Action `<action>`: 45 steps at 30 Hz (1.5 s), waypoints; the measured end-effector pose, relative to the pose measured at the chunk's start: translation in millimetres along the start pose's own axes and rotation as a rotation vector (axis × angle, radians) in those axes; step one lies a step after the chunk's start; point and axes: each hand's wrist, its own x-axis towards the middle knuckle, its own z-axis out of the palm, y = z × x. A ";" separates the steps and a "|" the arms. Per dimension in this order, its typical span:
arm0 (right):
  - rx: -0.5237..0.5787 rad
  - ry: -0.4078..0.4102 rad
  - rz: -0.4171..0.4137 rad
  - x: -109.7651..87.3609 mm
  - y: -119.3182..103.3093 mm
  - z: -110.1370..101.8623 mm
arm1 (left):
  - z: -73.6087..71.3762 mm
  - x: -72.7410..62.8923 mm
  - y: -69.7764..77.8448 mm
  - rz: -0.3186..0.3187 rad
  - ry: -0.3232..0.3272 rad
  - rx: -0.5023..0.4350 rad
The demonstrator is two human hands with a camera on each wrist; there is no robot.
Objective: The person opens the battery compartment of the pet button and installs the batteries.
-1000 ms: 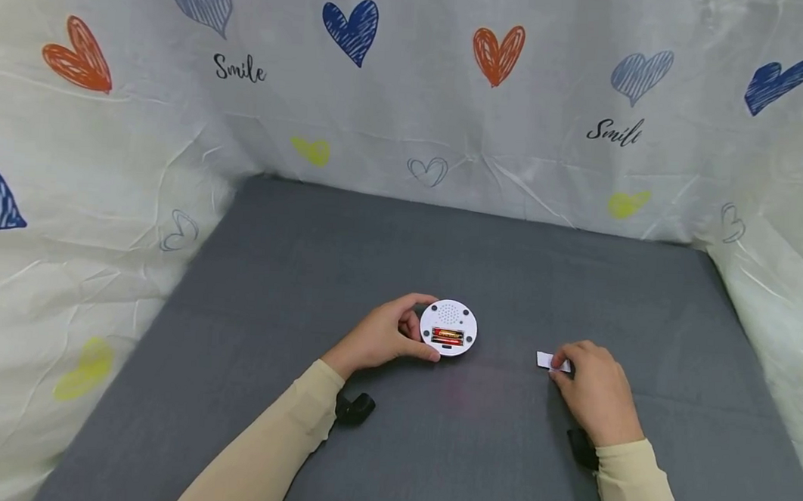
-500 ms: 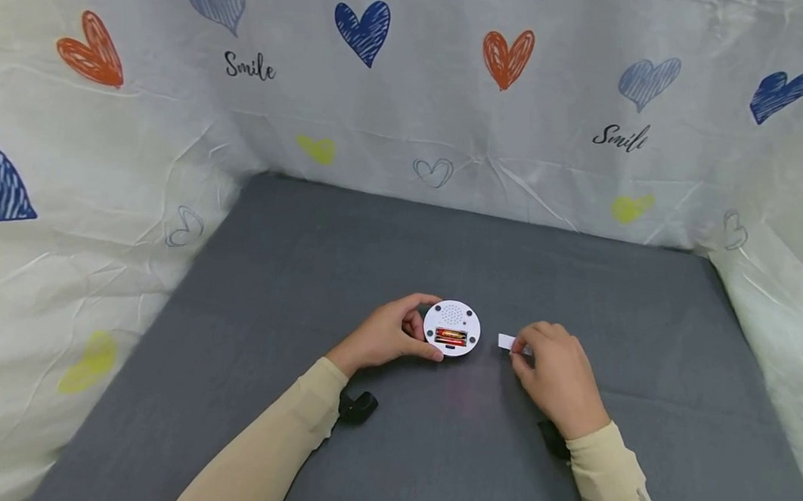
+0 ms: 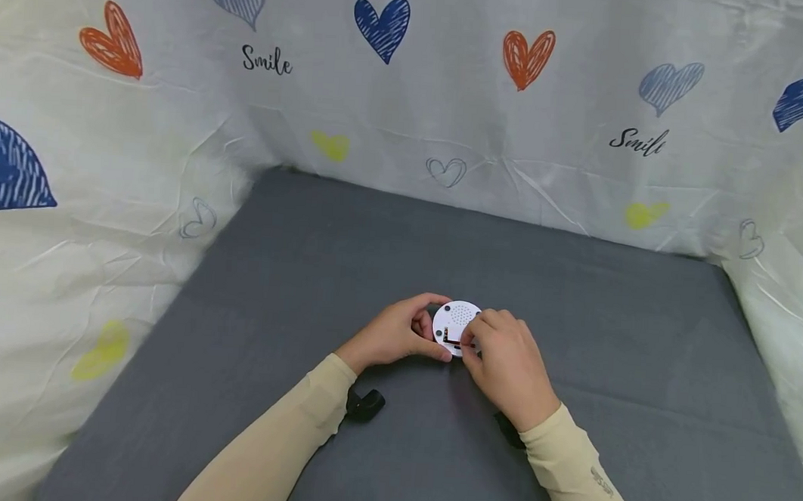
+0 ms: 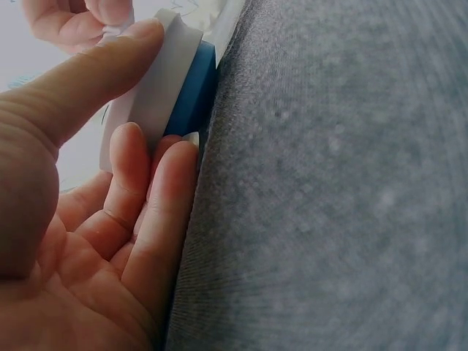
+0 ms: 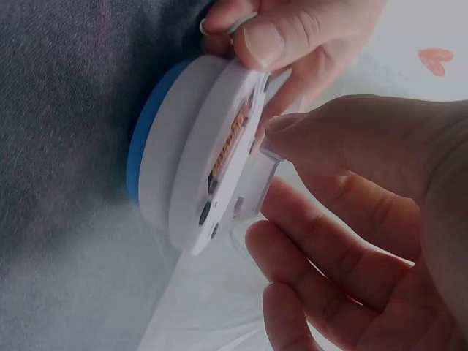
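Note:
A round white device [image 3: 458, 314] with a blue part [image 5: 146, 135] against the cloth lies with its battery side up. Batteries [image 5: 230, 142] show in its open compartment, beside small speaker holes and dark round feet. My left hand [image 3: 397, 332] grips the device's left edge, thumb at the near side and fingers round the far side. Between thumb and fingers, my right hand [image 3: 513, 368] pinches a small white battery cover [image 5: 256, 186], held tilted just over the compartment. In the head view the right fingers hide much of the compartment and the device's right side.
A dark grey cloth [image 3: 347, 240] covers the table. White sheeting [image 3: 573, 100] printed with hearts and "Smile" stands round the back and sides. A black wrist-worn piece [image 3: 366, 405] sits by the left wrist.
My right hand has carried the battery cover leftward from the right of the device to its compartment. The left hand keeps its hold on the device. The head view has shifted slightly.

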 end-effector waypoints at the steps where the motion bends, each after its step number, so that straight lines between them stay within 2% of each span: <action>1: 0.000 0.004 0.004 0.4 0.1 0.7 | 0.3 1.1 0.5 0.003 0.001 0.002; 11: -0.019 0.025 0.003 -1.8 -1.8 13.3 | 0.7 -0.8 0.3 0.002 -0.004 0.014; 16: -0.038 0.042 0.012 -1.0 1.5 14.9 | 1.5 2.2 0.9 0.024 0.001 0.012; 25: -0.010 -0.012 0.028 -0.5 6.2 13.2 | 1.2 2.6 1.5 0.026 0.002 0.021; 29: 0.046 -0.039 0.065 0.6 11.4 10.9 | 0.4 1.9 1.3 0.021 -0.006 0.025; 32: 0.111 -0.054 0.138 1.4 19.3 5.4 | -4.3 -0.5 4.8 0.002 -0.034 0.045; 36: 0.190 -0.094 0.258 0.7 36.6 1.9 | -15.6 -2.0 13.4 -0.023 -0.075 0.157; 40: 0.263 -0.202 0.352 1.6 50.7 3.1 | -24.0 -1.8 28.3 -0.005 -0.043 0.328; 42: 0.293 -0.251 0.369 2.3 55.9 4.1 | -24.6 -1.6 37.3 0.014 -0.020 0.405; 45: 0.324 -0.274 0.358 2.5 61.6 4.5 | -21.6 -0.1 47.9 0.046 -0.013 0.505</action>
